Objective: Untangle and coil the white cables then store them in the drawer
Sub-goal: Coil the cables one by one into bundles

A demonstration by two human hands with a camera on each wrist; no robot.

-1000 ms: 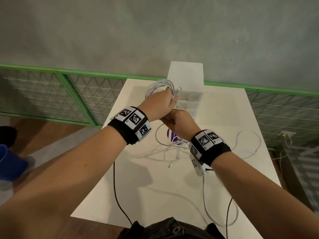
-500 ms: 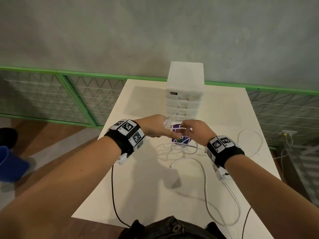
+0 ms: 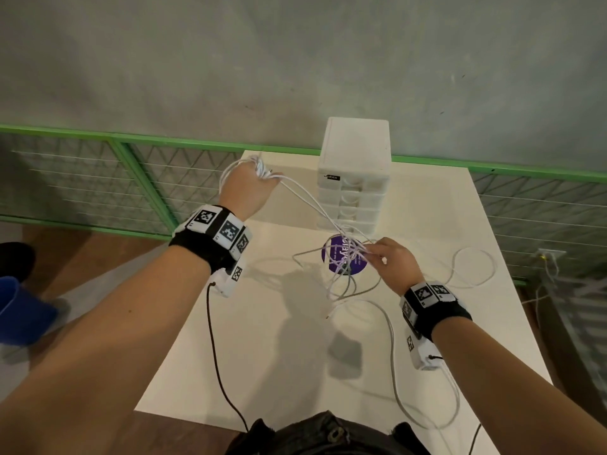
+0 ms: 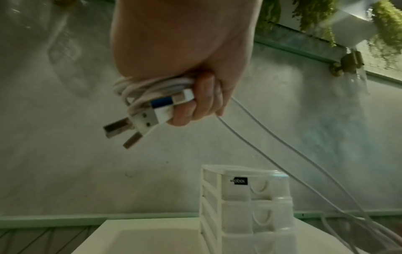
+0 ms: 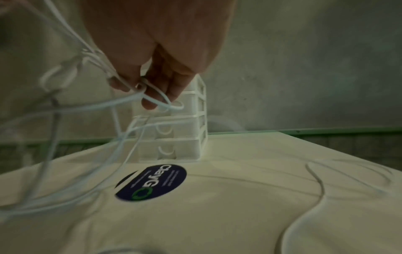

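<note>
Only the left wrist view shows what the left hand [image 4: 185, 68] grips: a tight coil [image 4: 152, 87] of white cable with three USB plugs [image 4: 143, 120] poking out below the curled fingers, one with a blue band. From the head view that hand [image 3: 248, 188] is raised over the counter's [image 3: 279, 356] far left corner, and only loops of the coil [image 3: 259, 165] peek past the knuckles. Several strands [image 3: 312, 198] run taut from it down to the right hand [image 3: 391, 261], which is low over a purple sticker [image 3: 345, 259] in front of the drawer unit [image 3: 354, 178]. The right wrist view shows its fingertips [image 5: 150, 101] pinching a knot of cable [image 5: 139, 86], with blurred loops hanging to the left above the sticker [image 5: 152, 182]; how many cables meet in the knot cannot be made out. The head view alone shows the loose cable [image 3: 394, 339] trailing across the counter toward the near edge and a wide loop [image 3: 473, 267] to the right. The drawer unit's [image 4: 245, 202] drawers all sit closed; its lower tiers are partly hidden by strands and, in the right wrist view [image 5: 187, 137], by the fingers. A green railing [image 3: 131, 142] with wire mesh runs behind the counter, below a grey wall [image 3: 295, 60], and thin black leads [image 3: 213, 349] hang from both wrist units.
</note>
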